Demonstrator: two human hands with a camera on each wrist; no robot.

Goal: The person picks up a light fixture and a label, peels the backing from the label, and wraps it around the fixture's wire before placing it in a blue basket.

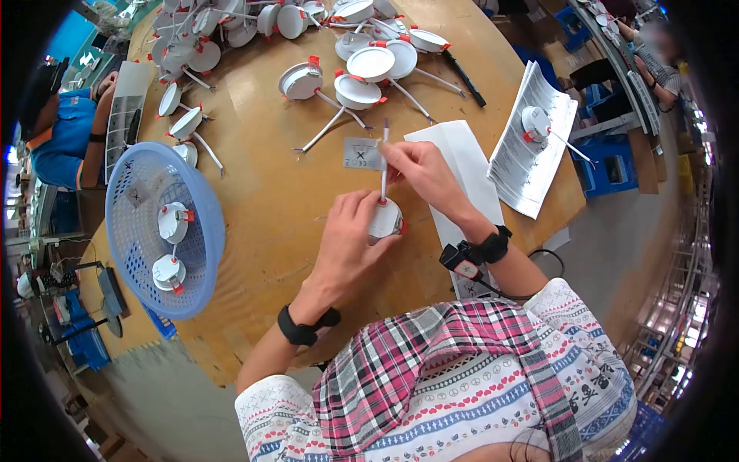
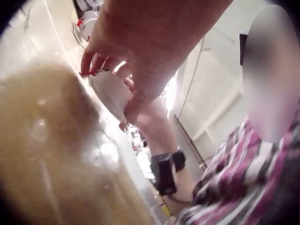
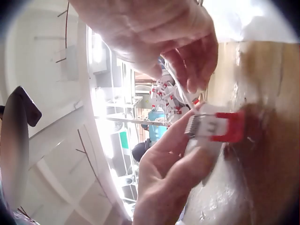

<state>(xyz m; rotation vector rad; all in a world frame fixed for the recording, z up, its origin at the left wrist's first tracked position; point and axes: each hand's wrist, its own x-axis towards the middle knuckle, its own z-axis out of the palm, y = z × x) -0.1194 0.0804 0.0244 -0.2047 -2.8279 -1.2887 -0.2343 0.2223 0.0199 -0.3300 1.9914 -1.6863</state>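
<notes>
A round white downlight [image 1: 382, 223] with red-tipped spring clips is on the wooden table in front of the person. The left hand [image 1: 350, 239] grips its side, fingers and thumb around the body. From its top a white cable [image 1: 384, 186] runs away from the person, and the right hand [image 1: 425, 175] pinches it between thumb and fingers. Beside the cable lies a silver printed label [image 1: 359, 152]. In the right wrist view, a red clip [image 3: 228, 127] shows close up, above the left thumb. The left wrist view shows the light's white face rim [image 2: 110, 93] under the left fingers.
A blue basket [image 1: 212, 254] with two downlights stands at left. Many more downlights [image 1: 369, 63] pile up at the far side, near a black pen [image 1: 464, 79]. White paper [image 1: 462, 165] and a printed sheet [image 1: 527, 173] bearing one downlight lie at right. Other people sit nearby.
</notes>
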